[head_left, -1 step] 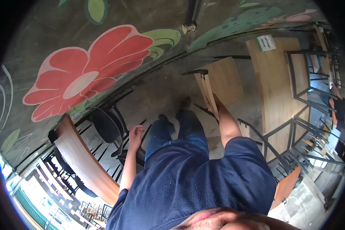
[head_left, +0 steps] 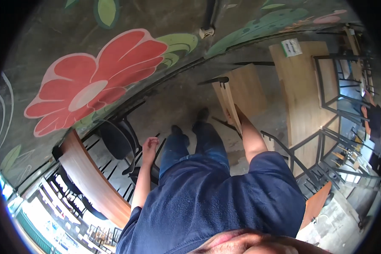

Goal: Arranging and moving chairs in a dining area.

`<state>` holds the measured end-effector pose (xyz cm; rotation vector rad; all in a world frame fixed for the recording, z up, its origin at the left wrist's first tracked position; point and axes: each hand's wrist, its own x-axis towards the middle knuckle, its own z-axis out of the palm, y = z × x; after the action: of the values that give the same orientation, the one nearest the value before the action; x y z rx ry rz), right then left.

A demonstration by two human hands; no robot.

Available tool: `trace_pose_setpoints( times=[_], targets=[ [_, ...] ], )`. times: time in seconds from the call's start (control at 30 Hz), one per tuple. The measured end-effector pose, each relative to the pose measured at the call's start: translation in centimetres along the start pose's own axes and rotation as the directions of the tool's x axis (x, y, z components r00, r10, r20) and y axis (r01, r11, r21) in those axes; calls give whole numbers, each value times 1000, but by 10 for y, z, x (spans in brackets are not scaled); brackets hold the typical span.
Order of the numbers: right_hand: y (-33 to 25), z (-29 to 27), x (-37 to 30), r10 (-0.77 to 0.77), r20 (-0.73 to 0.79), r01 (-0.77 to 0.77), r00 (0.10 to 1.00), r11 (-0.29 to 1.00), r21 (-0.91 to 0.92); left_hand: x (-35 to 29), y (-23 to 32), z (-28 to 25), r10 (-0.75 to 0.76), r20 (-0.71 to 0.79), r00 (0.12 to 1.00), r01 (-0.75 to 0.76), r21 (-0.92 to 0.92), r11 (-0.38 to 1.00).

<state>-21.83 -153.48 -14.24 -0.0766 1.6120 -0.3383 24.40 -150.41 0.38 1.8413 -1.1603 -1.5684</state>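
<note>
My right hand (head_left: 229, 117) grips the edge of a light wooden board (head_left: 227, 96), seen nearly edge-on, with a black metal bar at its far end. The board hides part of the hand. Beyond it is a second, flat light wooden panel (head_left: 246, 86); I cannot tell if the two are joined. On the other side my left hand (head_left: 150, 146) is raised beside my hip, its fingers loosely bent and nothing visible in them. Nearest to it stands a black chair (head_left: 116, 137) with a rounded part and thin legs.
A wood-topped table (head_left: 86, 173) stands at the left, with black chairs beyond. On the right are a long wooden tabletop (head_left: 298, 97) carrying a small packet (head_left: 291, 47), and black metal frames (head_left: 326, 101). A flower-painted wall (head_left: 93, 80) rises ahead. Another person (head_left: 372, 116) is at the far right.
The whole view has shifted very slightly. Both hands keep their places, the right one still on the board.
</note>
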Motion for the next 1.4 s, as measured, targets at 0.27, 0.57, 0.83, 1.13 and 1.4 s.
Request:
trace_pose_setpoints(
  times=[0.27,0.57,0.83,1.13,1.4],
  targets=[
    [60,35,-165,-328,204,186,922,839,511,142,-32,47,-408,343,846,488,-191,852],
    [112,164,-399,-512,-54,385,857,568,727,175,78,155,-90,764,638,760,-607,235],
    [259,138,-407,-331,-385,481,862,293,826,109,128,173,172,835,523,842,-538,48],
    [394,157,-366,521,-804,805,288,323,498,-32,114,148,298,921,250,813,-367,451],
    [106,211,-434,-816,-568,832,-107,239,-501,-128,70,159,343,927,148,492,-370,788]
  ],
)
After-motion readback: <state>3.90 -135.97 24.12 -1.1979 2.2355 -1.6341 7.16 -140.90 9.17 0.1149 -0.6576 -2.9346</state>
